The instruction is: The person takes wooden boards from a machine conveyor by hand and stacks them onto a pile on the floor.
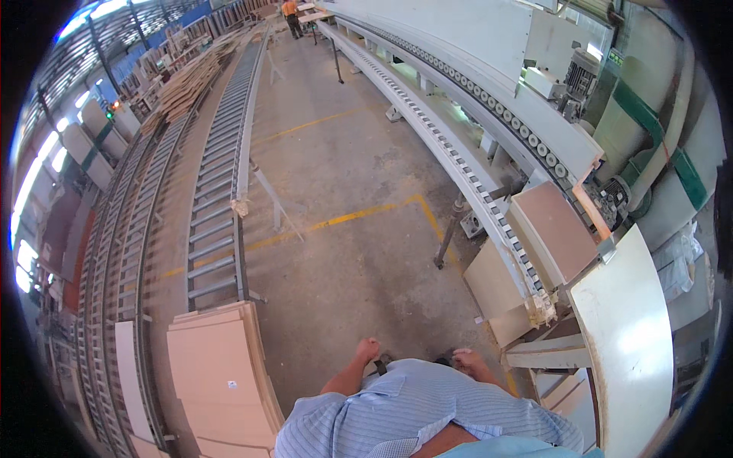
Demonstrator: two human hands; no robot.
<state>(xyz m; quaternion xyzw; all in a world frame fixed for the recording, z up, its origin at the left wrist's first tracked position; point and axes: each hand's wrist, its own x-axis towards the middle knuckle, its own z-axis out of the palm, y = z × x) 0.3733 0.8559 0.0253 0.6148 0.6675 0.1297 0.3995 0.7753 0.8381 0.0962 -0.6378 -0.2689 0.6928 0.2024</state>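
My left hand (pixel 368 350) hangs in front of my body over the concrete floor, its fingers curled in and nothing visible in it. On the other side, my right hand (pixel 467 359) is low beside my body, its fingers also drawn together; no held object shows. Neither hand touches anything. The left hand's nearest goods are a stack of flat pinkish boards (pixel 214 366) at the end of a roller conveyor (pixel 211 252). Closest to the right hand are a pale panel (pixel 496 290) and the near end of a long machine's feed rail (pixel 527 275).
Right of me stand a brown-topped board stack (pixel 556 229) and a curved white panel (pixel 626 336). The long white machine (pixel 458 30) has a motor (pixel 582 72). More roller tracks (pixel 153 206) and stacked planks (pixel 191 84) lie left. A person in orange (pixel 290 11) stands far off.
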